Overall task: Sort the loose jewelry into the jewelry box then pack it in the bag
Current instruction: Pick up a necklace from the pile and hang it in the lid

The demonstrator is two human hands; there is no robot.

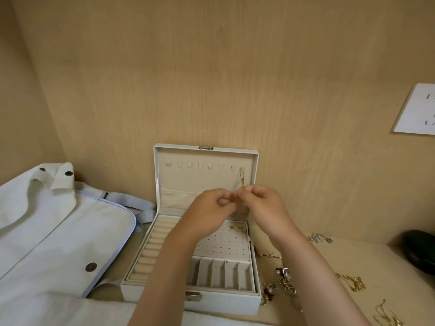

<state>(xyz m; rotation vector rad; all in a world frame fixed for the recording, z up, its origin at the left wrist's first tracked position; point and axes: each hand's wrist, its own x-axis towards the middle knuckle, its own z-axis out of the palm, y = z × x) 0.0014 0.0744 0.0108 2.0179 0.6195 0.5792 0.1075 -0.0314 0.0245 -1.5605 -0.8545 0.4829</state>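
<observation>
**Right now: a gold chain held upright at the box lid**

Centrally in the frame, the jewelry box [223, 302] sits open on the surface [388, 262]. Its long side runs left to right and its front clasp faces the bottom of the frame. The lid stands upright against the wooden back wall, with a row of hooks [200, 165] across its upper part.

The gold chain [242, 180] hangs at the right end of that row. Its long axis is vertical, from the hook straight down to the fingertips.

The right hand [261, 201] has its fingers curled, and thumb and forefinger pinch the chain's lower end. The left hand [211, 203] is curled the same way, its pinched tips touching those of the right hand. Whether it also has hold of the chain cannot be told, since the strand is too fine to see there. Both hands hover above the box's tray, in front of the lid.

In the tray, ring rolls [153, 250] run along the left side. A small gold piece [235, 228] lies at the top of the perforated panel, and narrow compartments [221, 274] line the front.

The pale bag [58, 231] lies flat at the left of the frame, just beside the box. To the right of the box lie:

- a cluster of earrings [282, 281]
- a silver chain [320, 238]
- a gold necklace [353, 281]
- another gold tangle [388, 316] at the lower right corner

A dark rounded object [419, 252] sits at the right edge. A white card [416, 109] hangs on the wall at the upper right.
</observation>
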